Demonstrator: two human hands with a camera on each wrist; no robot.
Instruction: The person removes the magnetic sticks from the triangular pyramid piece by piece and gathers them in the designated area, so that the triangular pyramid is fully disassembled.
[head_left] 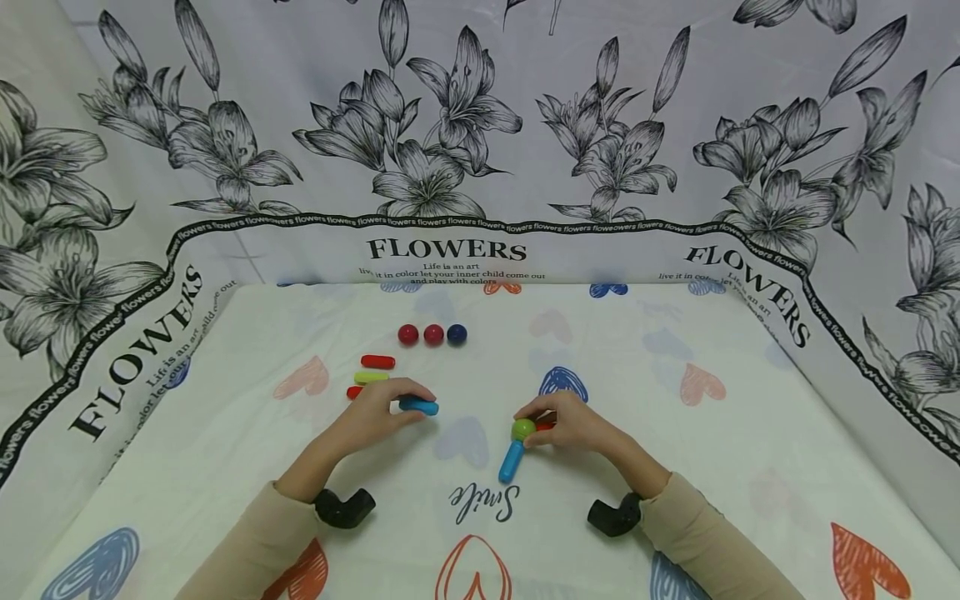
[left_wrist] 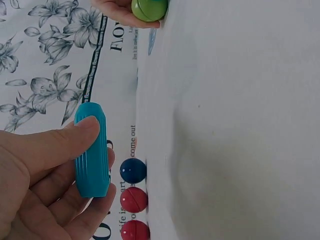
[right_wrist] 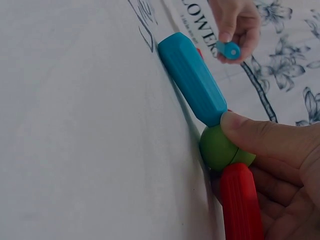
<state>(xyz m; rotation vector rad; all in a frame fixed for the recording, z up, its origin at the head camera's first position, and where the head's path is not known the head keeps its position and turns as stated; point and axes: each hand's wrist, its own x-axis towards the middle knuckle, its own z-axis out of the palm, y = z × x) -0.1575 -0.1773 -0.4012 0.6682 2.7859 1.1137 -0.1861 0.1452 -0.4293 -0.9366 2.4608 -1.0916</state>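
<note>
A blue rod [left_wrist: 92, 155] with ribbed sides is pinched between the thumb and fingers of my left hand [head_left: 382, 410], held apart from the other pieces. My right hand [head_left: 573, 423] grips a green ball [right_wrist: 218, 148], thumb on its near side and fingers behind. Joined to that ball are a second blue rod [right_wrist: 193, 79], angled away, and a red rod [right_wrist: 241, 202] that lies along the palm. In the head view, the second blue rod [head_left: 512, 462] points toward the front of the table, while the red one is mostly covered by my fingers.
Two red balls [head_left: 408, 335] and a dark blue ball [head_left: 457, 335] stand in a row farther back. Beyond my left hand lie a red rod [head_left: 377, 362], a yellow-green rod [head_left: 371, 377] and another red rod [head_left: 354, 392], partly hidden. A heart-printed cloth [head_left: 637, 350] covers the table.
</note>
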